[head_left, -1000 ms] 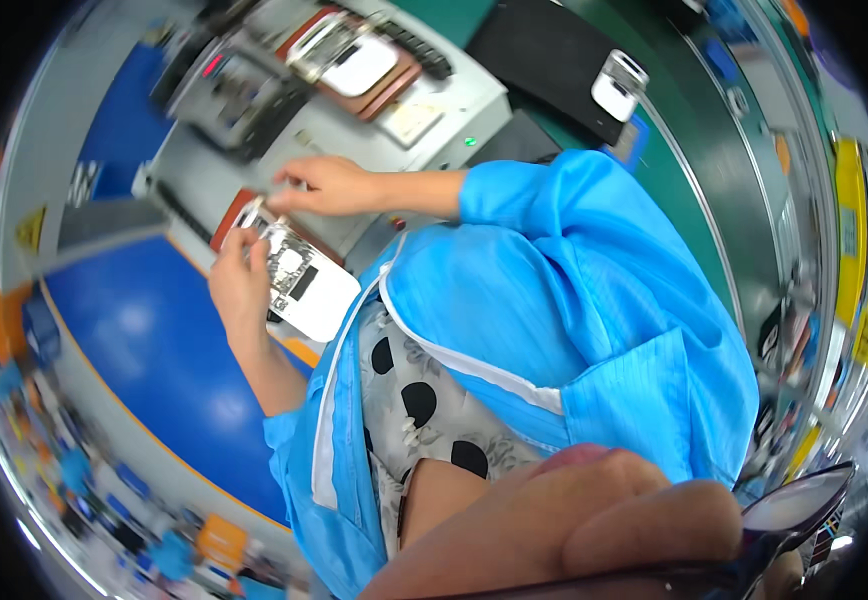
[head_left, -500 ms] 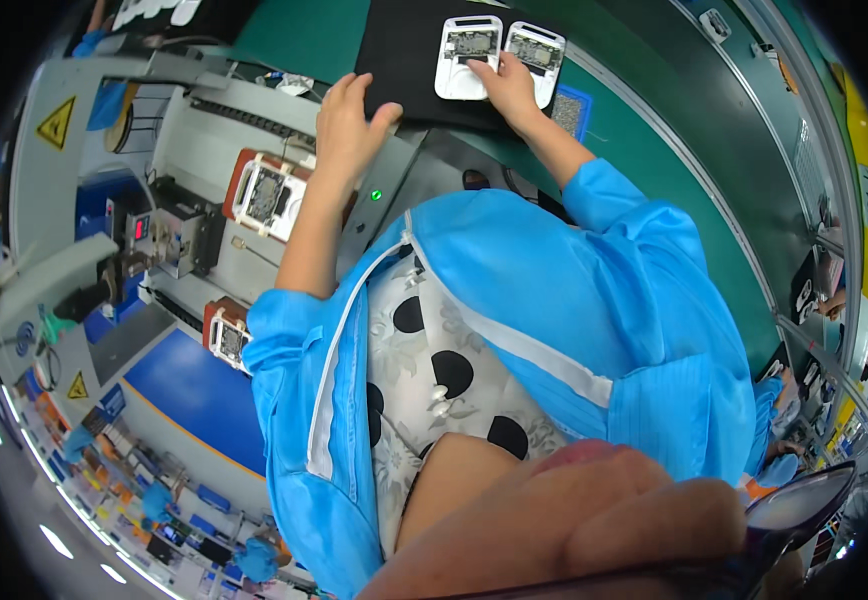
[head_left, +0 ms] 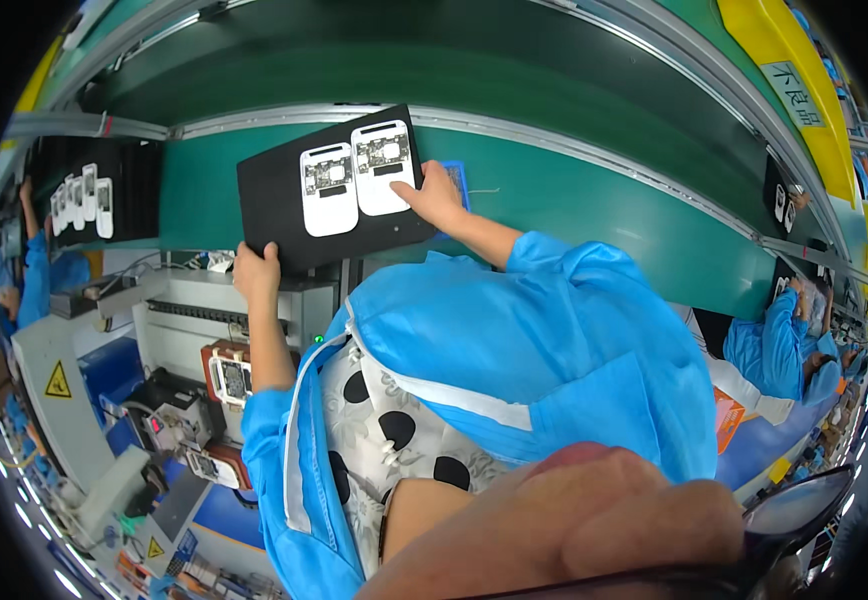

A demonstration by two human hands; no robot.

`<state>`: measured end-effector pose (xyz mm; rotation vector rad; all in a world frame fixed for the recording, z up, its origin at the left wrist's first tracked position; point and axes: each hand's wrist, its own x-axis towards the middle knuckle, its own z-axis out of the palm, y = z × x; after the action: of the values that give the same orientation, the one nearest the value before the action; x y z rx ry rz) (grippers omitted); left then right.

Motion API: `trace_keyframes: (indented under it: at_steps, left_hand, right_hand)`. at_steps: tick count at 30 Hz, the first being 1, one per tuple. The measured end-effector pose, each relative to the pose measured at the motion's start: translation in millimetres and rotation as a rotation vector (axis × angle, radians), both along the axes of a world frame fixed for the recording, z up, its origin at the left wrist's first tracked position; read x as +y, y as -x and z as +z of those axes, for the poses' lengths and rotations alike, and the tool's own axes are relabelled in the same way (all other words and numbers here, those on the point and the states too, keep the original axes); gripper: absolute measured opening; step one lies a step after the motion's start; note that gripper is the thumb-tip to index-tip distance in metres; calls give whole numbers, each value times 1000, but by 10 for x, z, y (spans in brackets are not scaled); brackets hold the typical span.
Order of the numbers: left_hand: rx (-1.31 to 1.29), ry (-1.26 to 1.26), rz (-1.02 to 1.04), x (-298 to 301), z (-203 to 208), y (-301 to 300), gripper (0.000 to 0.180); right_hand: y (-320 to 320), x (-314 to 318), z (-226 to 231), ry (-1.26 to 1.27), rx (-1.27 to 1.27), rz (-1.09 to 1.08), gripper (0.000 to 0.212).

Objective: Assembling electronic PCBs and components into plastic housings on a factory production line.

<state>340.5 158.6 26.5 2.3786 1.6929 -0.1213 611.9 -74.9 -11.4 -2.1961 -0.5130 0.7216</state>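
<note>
While the black tray (head_left: 284,215) lies on the green belt (head_left: 594,200) at upper centre, your left hand (head_left: 257,272) curls closed over its lower-left edge, and your right hand (head_left: 436,197) rests loosely spread fingertips on the right white housing (head_left: 382,167).

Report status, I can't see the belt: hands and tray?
Left hand grips black tray edge. Right hand rests on tray beside two white housings. Nothing blocking.
</note>
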Motion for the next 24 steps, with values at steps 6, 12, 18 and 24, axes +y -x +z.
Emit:
trace_keyframes:
  at_steps: [6,12,18,24]
  left_hand:
    - [-457,35,-167,313,266,-789,71]
    - [-1110,660,103,725,169,-1854,71]
    - [-1056,397,-108,796,3,-2222,58]
    - [-1211,503,54,600,125,-1820,34]
  right_hand:
    - [-858,77,-102,-383,441,-226,58]
    - [-2198,283,-236,-479,289,-379,52]
    - [-3603,532,-996,-335,109,-455,69]
    - [-4579,255,-1689,-56,-589,-168,55]
